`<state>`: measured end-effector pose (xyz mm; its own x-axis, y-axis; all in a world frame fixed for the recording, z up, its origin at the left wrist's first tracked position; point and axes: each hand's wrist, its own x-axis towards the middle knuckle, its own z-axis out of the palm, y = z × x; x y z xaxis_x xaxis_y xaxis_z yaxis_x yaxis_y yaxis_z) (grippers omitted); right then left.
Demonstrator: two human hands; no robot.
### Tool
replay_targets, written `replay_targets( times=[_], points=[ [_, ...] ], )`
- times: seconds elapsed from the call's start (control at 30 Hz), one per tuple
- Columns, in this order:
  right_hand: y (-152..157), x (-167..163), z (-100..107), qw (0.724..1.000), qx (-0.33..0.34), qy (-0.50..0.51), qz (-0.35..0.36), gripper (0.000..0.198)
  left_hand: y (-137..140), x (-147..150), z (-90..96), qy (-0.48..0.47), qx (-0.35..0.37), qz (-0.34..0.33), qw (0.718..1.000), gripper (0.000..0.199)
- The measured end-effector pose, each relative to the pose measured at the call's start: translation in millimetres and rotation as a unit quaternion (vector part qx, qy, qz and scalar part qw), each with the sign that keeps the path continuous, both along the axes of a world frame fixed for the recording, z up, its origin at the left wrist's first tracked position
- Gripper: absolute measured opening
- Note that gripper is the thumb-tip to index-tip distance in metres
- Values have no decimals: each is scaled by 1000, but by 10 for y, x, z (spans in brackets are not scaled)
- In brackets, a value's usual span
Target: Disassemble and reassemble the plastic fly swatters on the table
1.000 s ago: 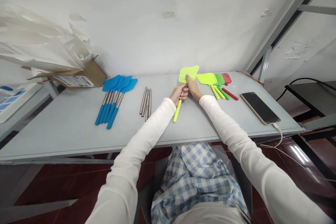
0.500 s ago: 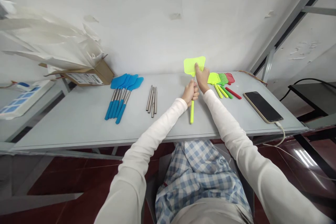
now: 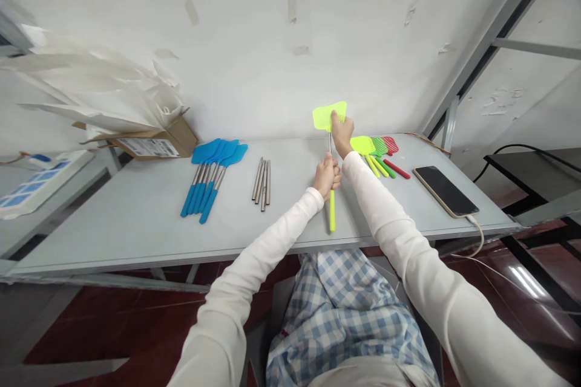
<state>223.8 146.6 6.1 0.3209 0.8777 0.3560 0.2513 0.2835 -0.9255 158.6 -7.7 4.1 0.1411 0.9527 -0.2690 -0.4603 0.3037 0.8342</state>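
A yellow-green fly swatter with a metal rod is held upright in the picture over the table, its handle toward me. My left hand is closed around its shaft above the handle. My right hand pinches the swatter's perforated head, thumb lying on the front face. A short length of bare metal rod shows between the two hands. Just right of my right hand lie yellow-green swatters, a green swatter and a red swatter, with short handles.
Several blue swatters lie fanned out on the grey table, left of several loose metal tubes. An opened cardboard box is at the back left. A phone with a cable rests at the right. Behind stands a white wall.
My hands have moved apart along the swatter, and more metal rod shows between its head and my left hand. The handle has come nearer to me. The camera view has shifted slightly.
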Motion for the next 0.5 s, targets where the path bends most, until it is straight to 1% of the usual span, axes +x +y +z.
replay_targets(
  times=[0.07,0.13,0.2,0.27,0.33,0.4,0.5],
  points=[
    [16,-4,-4,999,-14,20,-47,41,-8,-30,43,-10,-11,-11,1000,43],
    [-1,-8,-36,997,-35,17,-61,39,-12,-88,74,-20,-36,-31,999,44],
    [-57,-15,-88,997,-50,10,-60,42,-14,-156,82,-27,-71,-50,996,42],
    [-154,-37,-141,997,-57,9,-47,47,-7,-212,76,-30,-100,-60,993,38],
    [-284,-89,-175,998,-51,5,-24,51,21,-242,72,-31,-111,-49,992,34],
    [-427,-165,-185,999,-31,-2,12,53,70,-249,81,-35,-108,-15,993,34],
    [-616,-253,-164,998,-14,3,60,55,147,-253,108,-38,-97,24,994,40]
  ],
)
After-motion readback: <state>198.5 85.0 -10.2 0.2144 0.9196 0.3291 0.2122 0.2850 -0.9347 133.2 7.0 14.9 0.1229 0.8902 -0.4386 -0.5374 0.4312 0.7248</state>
